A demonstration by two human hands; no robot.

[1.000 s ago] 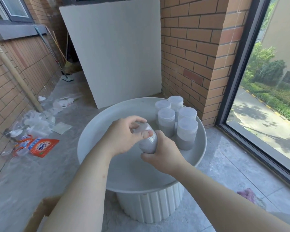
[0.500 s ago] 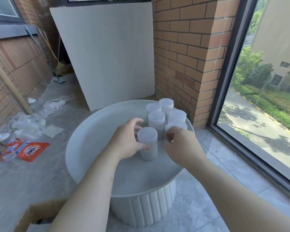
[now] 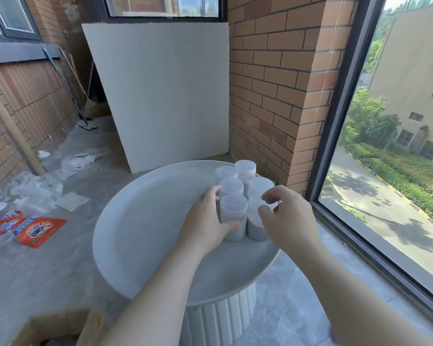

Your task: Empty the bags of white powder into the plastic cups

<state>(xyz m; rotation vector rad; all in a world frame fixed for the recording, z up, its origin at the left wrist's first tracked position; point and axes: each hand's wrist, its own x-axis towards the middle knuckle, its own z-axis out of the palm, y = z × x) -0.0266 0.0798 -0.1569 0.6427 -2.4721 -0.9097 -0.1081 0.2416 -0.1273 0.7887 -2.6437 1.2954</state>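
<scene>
- Six lidded plastic cups [image 3: 231,188] stand upright in a tight cluster, two by two by two, at the far right of the round white bench [image 3: 140,221]. Their sides touch or nearly touch.
- The translucent walls of the two front cups show a pale grey fill in the lower part. How full the four behind are is hard to make out.
- Two hands reach in from the bottom edge, forearms bare.
- The left hand [image 3: 205,221] grips the front-left cup [image 3: 233,218]. Its thumb lies across the near side low down and its fingers wrap round the far left side.
- The right hand [image 3: 288,221] sits over the front-right cup [image 3: 254,227], palm down, with the fingers curled and the index and thumb tips close together above the lid. Whether they pinch the lid or only hover over it cannot be told.
- That hand hides the right side and part of the lid of the front-right cup.
- At least two orange bags [image 3: 39,231] lie flat on the floor [image 3: 48,270] to the left, well apart from the bench. One is partly cut off at the frame edge.
- Clear plastic wrappers [image 3: 35,193] lie scattered beyond the bags, too jumbled to count.
- One cardboard box [image 3: 60,323] is cut off at the bottom-left corner.
</scene>
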